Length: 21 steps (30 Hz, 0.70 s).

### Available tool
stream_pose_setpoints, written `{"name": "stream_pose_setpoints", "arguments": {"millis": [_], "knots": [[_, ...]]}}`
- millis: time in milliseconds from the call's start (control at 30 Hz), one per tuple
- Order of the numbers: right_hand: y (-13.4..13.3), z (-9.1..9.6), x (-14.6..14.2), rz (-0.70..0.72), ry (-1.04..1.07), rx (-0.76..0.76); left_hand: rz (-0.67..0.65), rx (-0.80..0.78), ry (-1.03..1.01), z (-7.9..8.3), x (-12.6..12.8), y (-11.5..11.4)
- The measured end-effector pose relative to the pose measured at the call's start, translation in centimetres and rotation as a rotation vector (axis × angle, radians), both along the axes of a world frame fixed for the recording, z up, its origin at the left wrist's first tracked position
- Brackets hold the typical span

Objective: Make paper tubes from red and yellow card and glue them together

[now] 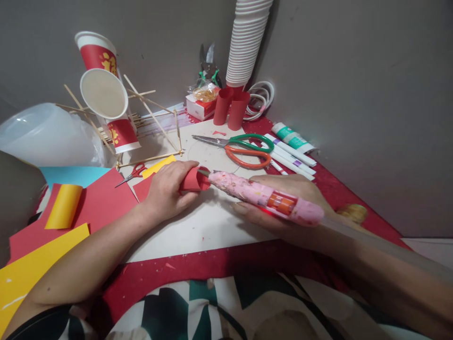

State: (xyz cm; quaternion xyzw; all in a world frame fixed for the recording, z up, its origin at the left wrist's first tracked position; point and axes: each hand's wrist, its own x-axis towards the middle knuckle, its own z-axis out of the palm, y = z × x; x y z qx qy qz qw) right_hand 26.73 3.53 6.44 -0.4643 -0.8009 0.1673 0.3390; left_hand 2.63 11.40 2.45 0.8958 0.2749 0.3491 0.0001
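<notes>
My left hand (pixel 169 188) is closed around a small red paper tube (pixel 193 180), which lies sideways with its round end facing right. My right hand (pixel 286 200) grips a pink hot glue gun (pixel 244 186); its nozzle points left and reaches the tube's open end. Whether the tip touches the paper I cannot tell. Just beyond the hands lie large scissors (pixel 244 144) with one green and one orange handle. Two more red paper tubes (pixel 230 111) stand upright behind them. Small red-handled scissors (pixel 135 173) rest left of my left hand.
Stacked paper cups (pixel 122 134) and a bamboo stick frame (pixel 159 120) stand at the back left, beside a translucent bag (pixel 49 134). Red paper (pixel 95 208) and a yellow paper roll (pixel 64 206) lie left. White sticks (pixel 292 156) lie right; a white corrugated hose (pixel 247 42) rises behind.
</notes>
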Motion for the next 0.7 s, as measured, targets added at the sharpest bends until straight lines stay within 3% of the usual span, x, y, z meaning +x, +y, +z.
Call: {"name": "stream_pose_setpoints", "arguments": {"millis": [700], "knots": [[0.39, -0.69, -0.02, 0.036, 0.039, 0.052, 0.007, 0.003, -0.014, -0.03, 0.11, 0.07]]}}
